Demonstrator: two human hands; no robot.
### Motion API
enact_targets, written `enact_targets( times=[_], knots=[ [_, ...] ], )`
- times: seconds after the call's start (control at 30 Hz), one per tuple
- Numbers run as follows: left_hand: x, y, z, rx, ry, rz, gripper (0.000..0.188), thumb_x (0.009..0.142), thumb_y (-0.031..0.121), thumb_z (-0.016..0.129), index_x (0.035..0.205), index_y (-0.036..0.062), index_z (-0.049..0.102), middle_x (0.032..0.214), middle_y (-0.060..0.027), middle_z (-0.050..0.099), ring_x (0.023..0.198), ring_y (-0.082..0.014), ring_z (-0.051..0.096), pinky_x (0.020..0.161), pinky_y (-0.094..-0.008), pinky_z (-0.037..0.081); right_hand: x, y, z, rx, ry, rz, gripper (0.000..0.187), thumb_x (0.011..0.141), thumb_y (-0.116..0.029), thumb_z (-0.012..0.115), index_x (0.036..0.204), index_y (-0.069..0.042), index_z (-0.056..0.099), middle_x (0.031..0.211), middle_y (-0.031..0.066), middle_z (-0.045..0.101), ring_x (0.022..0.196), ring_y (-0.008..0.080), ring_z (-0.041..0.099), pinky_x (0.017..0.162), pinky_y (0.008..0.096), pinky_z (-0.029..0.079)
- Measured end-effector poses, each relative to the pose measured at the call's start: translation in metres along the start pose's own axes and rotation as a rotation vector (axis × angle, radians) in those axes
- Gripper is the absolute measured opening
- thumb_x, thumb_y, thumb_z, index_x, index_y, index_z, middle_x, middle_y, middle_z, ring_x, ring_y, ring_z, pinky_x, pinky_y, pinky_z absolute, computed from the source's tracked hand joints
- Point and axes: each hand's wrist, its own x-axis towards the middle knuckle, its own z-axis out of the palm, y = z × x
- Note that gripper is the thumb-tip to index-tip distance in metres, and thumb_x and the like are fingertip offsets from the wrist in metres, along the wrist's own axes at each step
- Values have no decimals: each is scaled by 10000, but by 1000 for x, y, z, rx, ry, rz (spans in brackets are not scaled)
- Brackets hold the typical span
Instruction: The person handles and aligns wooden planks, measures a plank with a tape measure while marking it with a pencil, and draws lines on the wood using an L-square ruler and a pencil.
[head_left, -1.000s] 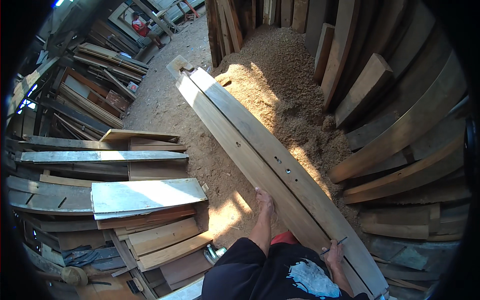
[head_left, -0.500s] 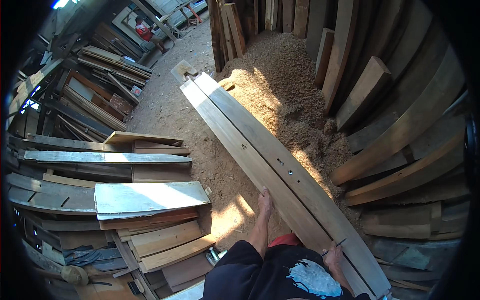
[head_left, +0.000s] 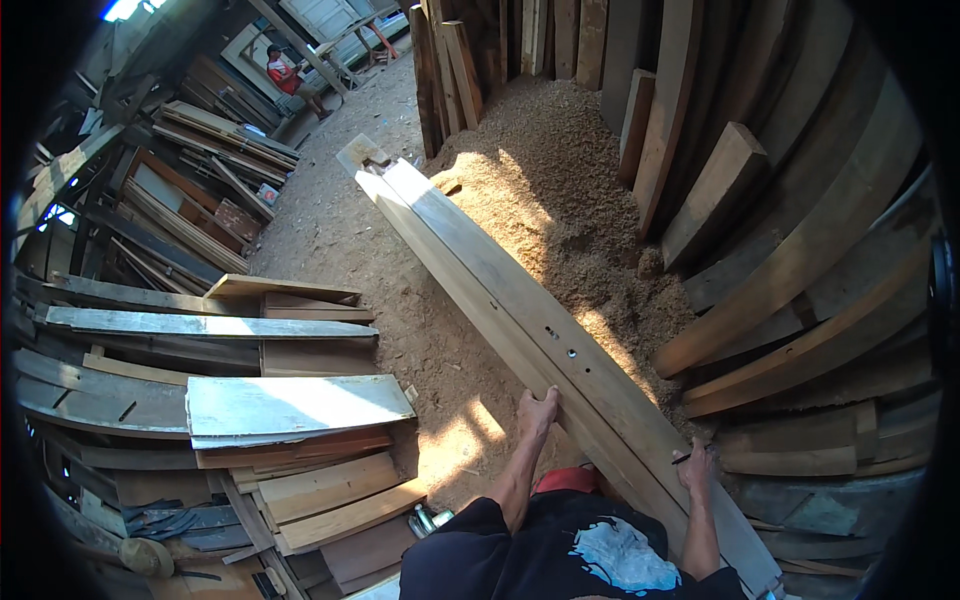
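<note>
Two long pale wooden planks (head_left: 600,360) lie side by side, running from the far left down to my lower right. The right one has several small holes. My left hand (head_left: 540,408) grips the outer edge of the left plank (head_left: 445,262), thumb on top and fingers curled beneath. That plank is tipped, so its edge shows beside the other. My right hand (head_left: 698,468) is closed around a thin dark pencil-like stick (head_left: 682,459) and rests at the outer edge of the right plank. What carries the planks is mostly hidden; a notched wooden block (head_left: 362,152) shows under their far end.
Sawdust (head_left: 560,150) is heaped beyond the planks. Upright boards (head_left: 715,195) lean along the right. Stacked boards (head_left: 300,405) fill the left, with a metallic object (head_left: 428,520) near my left elbow. Far off, a person in red (head_left: 285,75) sits near a doorway.
My right hand has moved from the gap between the planks to the right plank's outer edge, keeping the stick. The left plank has tipped under my left hand, showing less of its face.
</note>
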Motion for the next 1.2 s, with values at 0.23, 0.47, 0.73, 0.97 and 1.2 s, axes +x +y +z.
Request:
enact_targets(
  times=[0.23,0.47,0.73,0.97,1.2],
  knots=[
    [3,-1,9,-13,35,22,539,784,461,746,1078,15,672,1040,-209,733,993,-355,711,888,-449,541,40,13,13,225,-261,-58,654,813,-352,800,1334,-22,583,1257,267,647,1190,403,619,1008,462,483],
    [-7,21,38,15,48,91,601,791,401,731,1148,-36,522,1141,-276,636,1102,-405,625,950,-473,490,59,11,3,148,-383,-21,642,768,-420,818,1259,-39,656,1217,230,682,1155,365,651,980,439,503],
    [7,14,60,-104,71,151,692,782,357,756,1194,-81,414,1173,-307,532,1182,-438,532,1024,-491,426,72,19,13,82,-336,-61,672,738,-453,844,1210,-4,680,1182,252,691,1124,354,672,962,433,517],
    [21,16,50,-32,34,233,760,782,376,780,1233,-105,402,1252,-311,507,1222,-426,509,1048,-472,415,58,13,-27,144,-478,-156,598,745,-485,816,1145,-50,725,1085,189,735,1032,310,705,890,435,531],
    [-11,41,25,286,273,860,772,897,311,718,1451,-66,335,1441,-299,424,1325,-404,465,1103,-482,393,67,33,-5,124,-441,-212,577,833,-518,738,1188,-64,705,1131,197,717,1063,329,690,913,450,521]
  ],
)
